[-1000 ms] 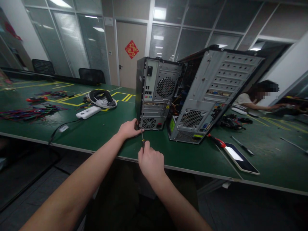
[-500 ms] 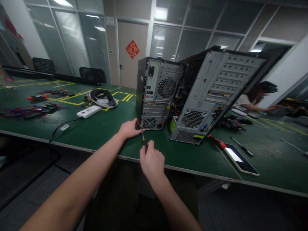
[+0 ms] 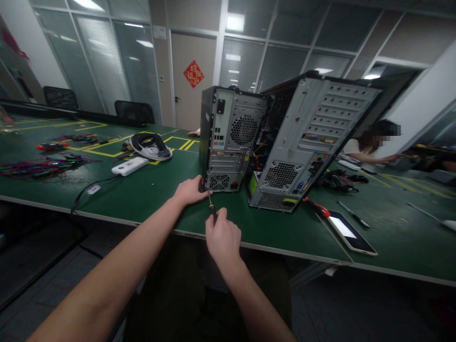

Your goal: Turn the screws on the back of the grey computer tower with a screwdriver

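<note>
A screwdriver (image 3: 213, 210) with a black handle and a yellow ring is gripped in my right hand (image 3: 223, 237). Its shaft points up at the lower left corner of the smaller computer case (image 3: 228, 159), whose rear panel faces me. My left hand (image 3: 188, 191) holds that same corner, thumb across the panel edge beside the screwdriver's tip; its other fingers are partly hidden. Whether the tip sits in a screw is too small to tell. Close on the right stands a larger, tilted-looking computer case (image 3: 285, 147), its near side open with wires inside.
Left on the green table (image 3: 171, 221) lie a white power strip (image 3: 130, 166), a black-and-white strap-like item (image 3: 149, 146) and coloured wires (image 3: 46, 164). To the right are red-handled pliers (image 3: 317, 207), a phone-like device (image 3: 351, 232), a pen (image 3: 353, 214) and black cables (image 3: 340, 181). Another person (image 3: 370, 147) sits beyond.
Both hands and the screwdriver keep the same place at the case corner. Another person's hand now shows behind the smaller case. The whole view has shifted slightly.
</note>
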